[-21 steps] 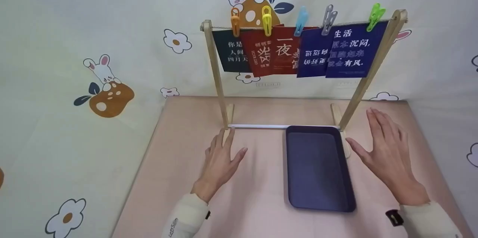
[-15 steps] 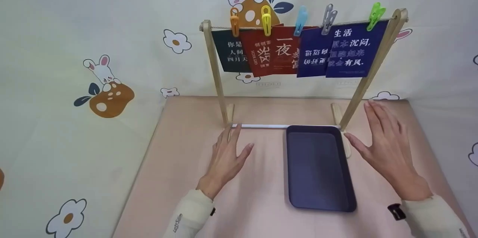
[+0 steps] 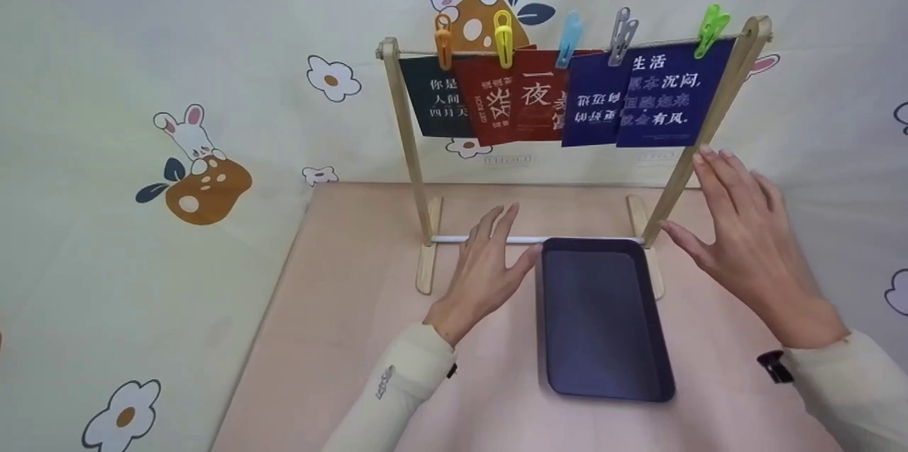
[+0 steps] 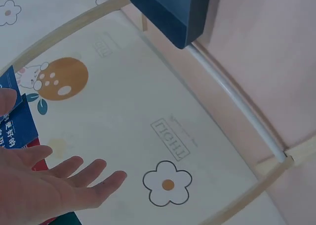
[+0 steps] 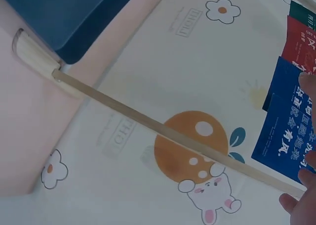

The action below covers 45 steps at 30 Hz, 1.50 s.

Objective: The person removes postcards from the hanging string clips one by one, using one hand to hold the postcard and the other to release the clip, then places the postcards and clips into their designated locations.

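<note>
Several cards hang from the string of a small wooden rack (image 3: 410, 154): a dark green card (image 3: 436, 101), red cards (image 3: 535, 97) and blue cards (image 3: 674, 94). Plastic clothespins hold them: orange (image 3: 443, 40), yellow (image 3: 504, 40), light blue (image 3: 569, 40), grey (image 3: 623, 39) and green (image 3: 711, 31). My left hand (image 3: 486, 271), fingers extended, holds nothing above the table near the rack's white bottom bar (image 3: 482, 239). Beside the right post (image 3: 709, 129) is my empty right hand (image 3: 748, 246), fingers straight; whether its fingertips touch the post I cannot tell.
A dark blue rectangular tray (image 3: 603, 324) lies between my hands, its far end by the bottom bar. Rack feet (image 3: 425, 271) stand on the pink tabletop (image 3: 340, 338). A printed backdrop (image 3: 248, 69) rises behind.
My left hand has moved right and away from the left post, nearer the tray. My right hand has moved up along the right post. Cards, clothespins and tray stay put.
</note>
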{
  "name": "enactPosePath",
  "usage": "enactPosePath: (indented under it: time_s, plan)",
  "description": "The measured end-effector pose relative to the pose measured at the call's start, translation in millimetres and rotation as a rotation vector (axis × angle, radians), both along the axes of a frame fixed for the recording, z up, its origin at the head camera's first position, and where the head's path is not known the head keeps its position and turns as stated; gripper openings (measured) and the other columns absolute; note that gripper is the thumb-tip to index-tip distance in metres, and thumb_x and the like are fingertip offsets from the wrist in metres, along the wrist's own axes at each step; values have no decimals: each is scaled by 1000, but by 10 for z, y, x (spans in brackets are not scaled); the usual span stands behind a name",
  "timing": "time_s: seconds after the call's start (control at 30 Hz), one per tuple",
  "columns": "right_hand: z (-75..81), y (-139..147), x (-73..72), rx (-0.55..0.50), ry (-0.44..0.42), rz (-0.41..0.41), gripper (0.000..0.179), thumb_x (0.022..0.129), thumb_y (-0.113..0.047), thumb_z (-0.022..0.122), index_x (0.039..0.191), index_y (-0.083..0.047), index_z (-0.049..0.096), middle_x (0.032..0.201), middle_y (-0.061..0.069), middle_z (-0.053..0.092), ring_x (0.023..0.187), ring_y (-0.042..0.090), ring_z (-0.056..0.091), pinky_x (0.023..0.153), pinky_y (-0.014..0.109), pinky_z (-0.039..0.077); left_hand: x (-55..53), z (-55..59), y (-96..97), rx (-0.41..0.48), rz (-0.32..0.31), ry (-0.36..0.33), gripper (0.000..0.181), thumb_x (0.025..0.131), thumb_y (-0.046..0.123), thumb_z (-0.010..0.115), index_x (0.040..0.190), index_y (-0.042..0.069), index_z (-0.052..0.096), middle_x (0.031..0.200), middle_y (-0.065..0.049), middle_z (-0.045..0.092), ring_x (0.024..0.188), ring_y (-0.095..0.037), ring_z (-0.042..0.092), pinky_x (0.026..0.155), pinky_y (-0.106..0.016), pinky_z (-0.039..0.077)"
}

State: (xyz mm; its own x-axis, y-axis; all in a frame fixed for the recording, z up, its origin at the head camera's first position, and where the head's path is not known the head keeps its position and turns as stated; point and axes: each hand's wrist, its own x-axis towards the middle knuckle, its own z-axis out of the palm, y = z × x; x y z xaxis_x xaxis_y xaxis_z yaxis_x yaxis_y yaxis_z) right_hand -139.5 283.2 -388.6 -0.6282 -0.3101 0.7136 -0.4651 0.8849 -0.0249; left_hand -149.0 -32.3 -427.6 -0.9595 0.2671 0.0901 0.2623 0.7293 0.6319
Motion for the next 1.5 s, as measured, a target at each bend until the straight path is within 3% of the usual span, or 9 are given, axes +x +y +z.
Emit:
enactPosePath:
  time_s: [0.13,0.5,0.63,0.67,0.83,1.07,1.27,1.37,1.5]
  plan:
    - [154,36,-83,-31,9,55,79,100,-63,42,149,-2,43,148,23,51,140,40,44,111,61,35,-66,78,138,67,-29,2,67,100,45,57,155,14,35,159,-13,37,146,-31,39,120,-56,33]
    - [527,113,-259,79,38,101,74,102,-59,41,152,-4,39,158,15,41,151,31,33,122,57,27,-228,297,553,175,-89,2,63,99,36,59,154,14,38,153,-9,45,142,-27,44,120,-44,38]
    - [650,129,-289,114,-3,77,79,101,-63,36,155,-5,34,162,14,35,154,32,26,127,56,19,-278,380,730,220,-81,-10,61,99,35,60,153,15,40,153,-8,46,143,-24,44,120,-39,39]
    - [679,129,-300,120,-8,72,82,100,-66,29,155,-5,33,162,14,34,154,32,25,127,56,18,-287,402,768,233,-79,-17,60,99,34,60,152,15,41,153,-8,46,143,-24,44,120,-37,39]
    - [818,120,-380,152,-7,64,83,101,-67,27,155,-5,32,163,13,33,155,30,23,129,52,15,-344,480,910,309,-66,-41,59,99,33,61,151,13,43,153,-8,46,144,-22,43,121,-34,37]
    - [1081,97,-497,192,-19,62,83,101,-67,24,158,-8,28,164,13,31,155,31,23,128,54,16,-401,490,1063,420,7,-66,55,96,31,65,146,13,49,146,-6,53,131,-23,55,108,-29,48]
    - [1328,70,-618,224,-53,42,84,99,-68,22,158,-8,26,164,15,29,155,34,23,128,55,16,-492,503,1188,501,54,-73,56,93,28,69,144,13,51,144,-6,55,129,-23,56,106,-25,48]
    - [1438,40,-672,225,-84,35,77,99,-52,50,158,-7,27,164,16,30,154,35,23,128,56,16,-558,523,1234,538,59,-71,56,94,29,69,144,13,51,144,-6,55,129,-24,56,104,-25,49]
    - [1560,-10,-731,219,-157,-1,86,88,-20,76,157,-6,27,163,18,31,155,35,22,128,57,15,-631,540,1310,612,79,-97,56,93,29,71,143,13,51,143,-6,57,127,-23,59,99,-24,53]
